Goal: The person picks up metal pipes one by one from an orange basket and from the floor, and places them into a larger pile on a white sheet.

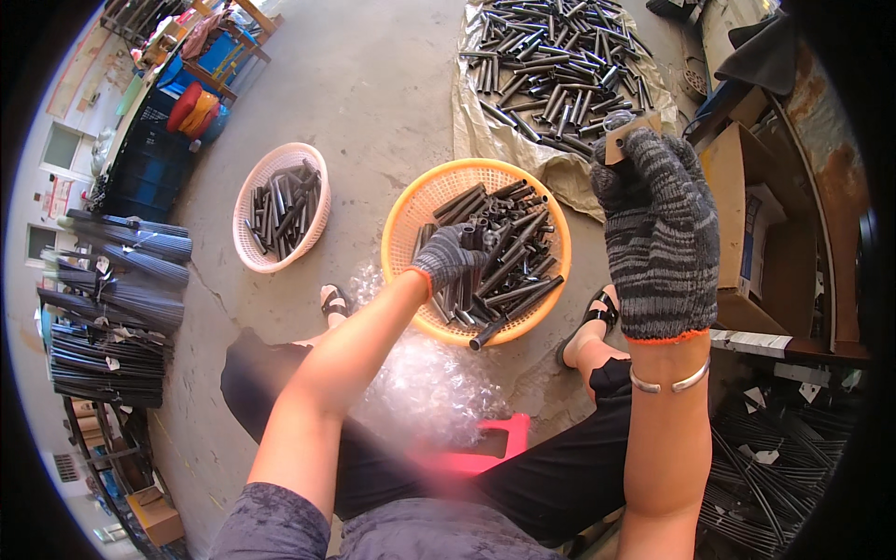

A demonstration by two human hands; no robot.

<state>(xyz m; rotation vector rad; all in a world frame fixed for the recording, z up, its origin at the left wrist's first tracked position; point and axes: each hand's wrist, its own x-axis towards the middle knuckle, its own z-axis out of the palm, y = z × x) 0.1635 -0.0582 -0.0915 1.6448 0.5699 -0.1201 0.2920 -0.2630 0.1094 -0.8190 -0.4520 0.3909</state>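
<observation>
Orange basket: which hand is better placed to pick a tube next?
Left hand, probably: it's among the tubes in the orange basket, while the right hand holds a brown piece outside it.

The orange basket (pixel 396 224) has a fine pierced-grid wall, and the tubes (pixel 536 295) inside it are glossy black. Also within its rim, the left glove (pixel 448 258) is banded in dark and light grey with an orange cuff; right of the basket, the right glove (pixel 661 233) matches, its small flat piece (pixel 631 140) tan. Left of the basket, a smaller basket (pixel 241 219) is pale pink. Just beyond it, the sheet (pixel 478 138) is beige; on its near side, the trousers (pixel 560 467) are black.
</observation>
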